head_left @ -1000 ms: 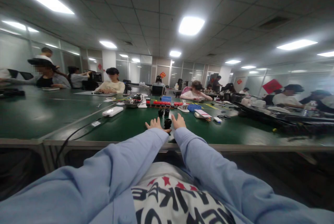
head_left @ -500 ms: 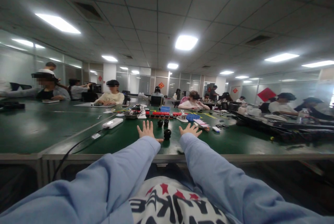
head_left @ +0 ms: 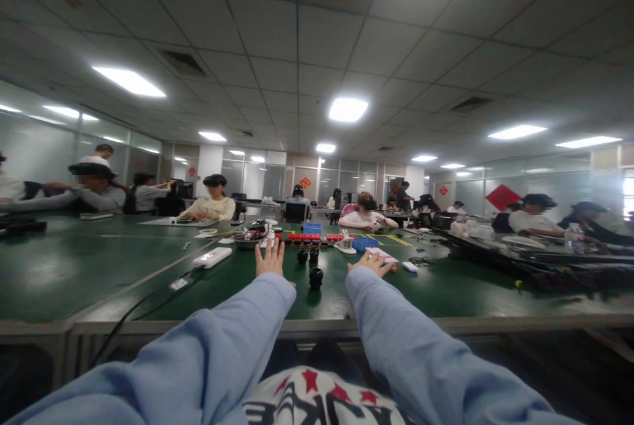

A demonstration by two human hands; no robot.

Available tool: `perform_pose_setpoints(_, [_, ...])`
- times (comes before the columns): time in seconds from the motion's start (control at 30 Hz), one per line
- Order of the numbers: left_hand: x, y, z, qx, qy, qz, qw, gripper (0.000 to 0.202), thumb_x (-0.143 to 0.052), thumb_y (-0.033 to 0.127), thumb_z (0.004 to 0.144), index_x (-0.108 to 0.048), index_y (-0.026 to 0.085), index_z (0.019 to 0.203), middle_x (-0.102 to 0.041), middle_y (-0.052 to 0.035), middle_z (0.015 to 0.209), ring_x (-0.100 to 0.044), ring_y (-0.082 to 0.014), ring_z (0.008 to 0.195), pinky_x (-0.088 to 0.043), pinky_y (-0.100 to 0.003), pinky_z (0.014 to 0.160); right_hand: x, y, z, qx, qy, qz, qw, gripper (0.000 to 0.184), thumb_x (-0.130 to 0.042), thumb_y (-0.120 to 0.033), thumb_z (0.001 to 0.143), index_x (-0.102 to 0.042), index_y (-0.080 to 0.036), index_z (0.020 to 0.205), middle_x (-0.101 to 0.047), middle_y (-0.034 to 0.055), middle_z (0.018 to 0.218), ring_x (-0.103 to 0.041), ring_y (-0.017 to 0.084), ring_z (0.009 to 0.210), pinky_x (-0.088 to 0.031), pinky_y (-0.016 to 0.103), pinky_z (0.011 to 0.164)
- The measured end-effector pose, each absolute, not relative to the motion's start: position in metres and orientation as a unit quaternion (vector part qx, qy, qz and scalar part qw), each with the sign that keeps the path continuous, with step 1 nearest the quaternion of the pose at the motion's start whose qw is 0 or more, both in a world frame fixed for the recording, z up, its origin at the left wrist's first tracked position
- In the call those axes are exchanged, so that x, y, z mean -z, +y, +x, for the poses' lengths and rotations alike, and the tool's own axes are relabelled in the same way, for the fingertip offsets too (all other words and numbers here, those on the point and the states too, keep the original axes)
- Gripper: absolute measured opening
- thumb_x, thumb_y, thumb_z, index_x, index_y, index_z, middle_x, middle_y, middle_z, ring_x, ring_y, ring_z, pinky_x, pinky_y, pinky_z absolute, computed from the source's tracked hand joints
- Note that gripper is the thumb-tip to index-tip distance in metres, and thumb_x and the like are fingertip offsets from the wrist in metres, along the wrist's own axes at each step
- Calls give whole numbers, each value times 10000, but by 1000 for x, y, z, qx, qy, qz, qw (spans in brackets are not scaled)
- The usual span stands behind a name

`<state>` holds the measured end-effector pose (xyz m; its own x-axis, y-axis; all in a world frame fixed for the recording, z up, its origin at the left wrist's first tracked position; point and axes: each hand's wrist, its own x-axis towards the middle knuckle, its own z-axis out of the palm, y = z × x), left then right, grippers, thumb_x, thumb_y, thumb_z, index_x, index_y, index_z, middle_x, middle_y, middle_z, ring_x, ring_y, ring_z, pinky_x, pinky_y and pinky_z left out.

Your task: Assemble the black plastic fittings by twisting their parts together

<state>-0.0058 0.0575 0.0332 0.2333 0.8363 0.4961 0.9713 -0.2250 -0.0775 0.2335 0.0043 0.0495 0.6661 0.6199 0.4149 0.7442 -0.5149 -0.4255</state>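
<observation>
Both arms stretch out over the green table point(head_left: 99, 266), sleeves pale blue. The left hand point(head_left: 270, 259) is open, fingers spread and pointing away, holding nothing. The right hand point(head_left: 371, 262) is open too, fingers fanned out to the right, also empty. Whether the palms press on the table top or hang just above it, I cannot tell.

Between the two wrists, nearer the person than the fingertips, stands the small black cylinder point(head_left: 316, 278), upright and touched by neither hand. Only bare green table top separates it from each hand.

Just beyond it sit two more black pieces point(head_left: 308, 255), side by side, level with the fingers. Farther back runs a row of red parts point(head_left: 304, 237), with a blue bin point(head_left: 365, 243) to its right and a metal bowl point(head_left: 247, 242) to its left.

Left of the left hand lies a white power strip point(head_left: 212, 257), its dark cable point(head_left: 143, 306) trailing toward the near edge. By the right fingertips rests a flat pink-and-white thing point(head_left: 385, 254), too small to make out.

Other people point(head_left: 212, 200) sit at the tables farther off.
</observation>
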Motion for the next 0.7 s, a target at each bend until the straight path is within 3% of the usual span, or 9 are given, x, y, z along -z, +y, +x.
perform_pose_setpoints(0.17, [-28,60,-5,159,-618,-742,206,1079,-546,711,617,-102,189,1450,28,-51,1517,213,-276,1367,108,-576,1085,-48,3,229,99,-335,-896,273,608,-596,-452,802,-411,-217,1330,-233,107,1464,-122,302,1370,4,539,1107])
perform_pose_setpoints(0.27, [-22,62,2,156,-648,-720,194,1092,-529,718,616,-83,173,1451,41,-59,1517,221,-285,1363,108,-587,1078,-44,4,224,86,-337,-894,283,686,-629,-444,769,-395,-158,1348,-233,152,1459,-128,333,1364,1,540,1102])
perform_pose_setpoints(0.4, [-6,66,19,179,-682,-695,140,1064,-453,728,658,-77,125,1450,37,-106,1515,184,-316,1370,70,-607,1074,-30,12,214,74,-353,-882,302,685,-585,-402,795,-361,-91,1362,-231,211,1445,-158,387,1341,-36,635,1040])
perform_pose_setpoints(0.53, [7,72,37,202,-676,-704,81,1034,-333,762,697,-80,99,1449,-22,-115,1519,94,-328,1388,-8,-615,1084,-14,25,208,76,-401,-855,319,587,-500,-361,854,-365,-79,1351,-292,211,1414,-236,368,1315,-140,580,1048])
perform_pose_setpoints(0.7, [-5,90,45,237,-634,-735,47,905,-162,721,792,-31,112,1449,-47,-127,1519,7,-304,1397,-52,-580,1095,-14,50,230,21,-485,-801,350,447,-302,-371,944,-447,-100,1269,-542,167,1189,-491,257,1140,-376,395,946])
